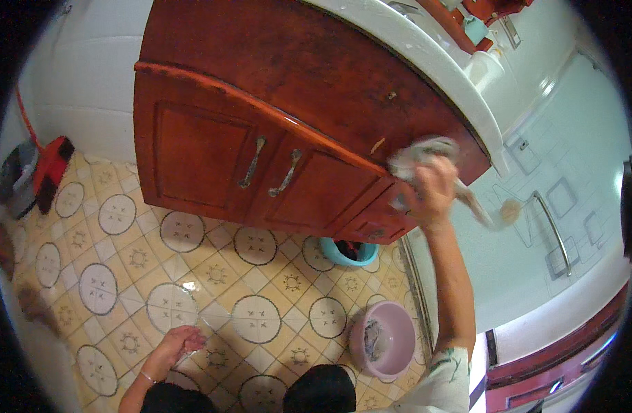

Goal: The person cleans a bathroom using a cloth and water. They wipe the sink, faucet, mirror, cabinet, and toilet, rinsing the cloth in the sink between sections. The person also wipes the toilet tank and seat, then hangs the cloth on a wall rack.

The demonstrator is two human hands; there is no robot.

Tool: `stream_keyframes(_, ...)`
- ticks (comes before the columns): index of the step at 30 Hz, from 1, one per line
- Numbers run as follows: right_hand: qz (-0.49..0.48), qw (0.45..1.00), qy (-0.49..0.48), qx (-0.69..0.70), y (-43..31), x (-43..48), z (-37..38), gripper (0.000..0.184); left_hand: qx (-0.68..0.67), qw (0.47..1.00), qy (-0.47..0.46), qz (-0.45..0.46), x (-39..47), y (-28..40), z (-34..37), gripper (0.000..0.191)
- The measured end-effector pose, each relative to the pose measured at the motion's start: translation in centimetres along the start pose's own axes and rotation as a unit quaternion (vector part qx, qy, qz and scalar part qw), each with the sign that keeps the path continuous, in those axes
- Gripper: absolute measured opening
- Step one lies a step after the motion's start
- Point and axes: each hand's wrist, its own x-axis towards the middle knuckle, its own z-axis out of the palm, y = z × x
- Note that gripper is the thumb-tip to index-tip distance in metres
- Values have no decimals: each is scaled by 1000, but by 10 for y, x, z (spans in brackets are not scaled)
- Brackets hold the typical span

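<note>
My right hand [435,188] is closed on a pale cloth [424,149] and presses it against the right end of the red-brown wooden vanity cabinet [274,77], just above its raised trim. Part of the cloth trails to the right; hand and cloth are blurred. My left hand [184,340], with a bracelet at the wrist, hangs low over the tiled floor, fingers loosely curled and nothing seen in it. Two cabinet doors with metal handles [253,162] lie left of the cloth.
A pink basin [408,340] holding a cloth stands on the patterned tile floor [256,318]. A turquoise basin [368,256] sits under the cabinet's edge. A red broom [53,168] and a grey dustpan [13,175] stand at far left. A frosted glass door [543,170] with a handle is at right.
</note>
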Motion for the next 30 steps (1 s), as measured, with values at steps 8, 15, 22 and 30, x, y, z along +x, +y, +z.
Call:
stream_keyframes(8, -148, 985, 65, 65, -124, 243, 96, 14, 8, 999, 29, -22, 2, -1, -5, 22)
stream_keyframes(15, -170, 968, 178, 47, -127, 251, 105, 12, 360, 894, 14, 266, 15, 159, 52, 12)
stream_keyframes(22, 17, 994, 104, 1, 20, 44, -30, 42, 521, 295, 213, 772, -93, 359, 188, 41)
stream_keyframes(30, 93, 985, 143, 25, -74, 132, 13, 32, 485, 26, 183, 855, -145, 468, 311, 41)
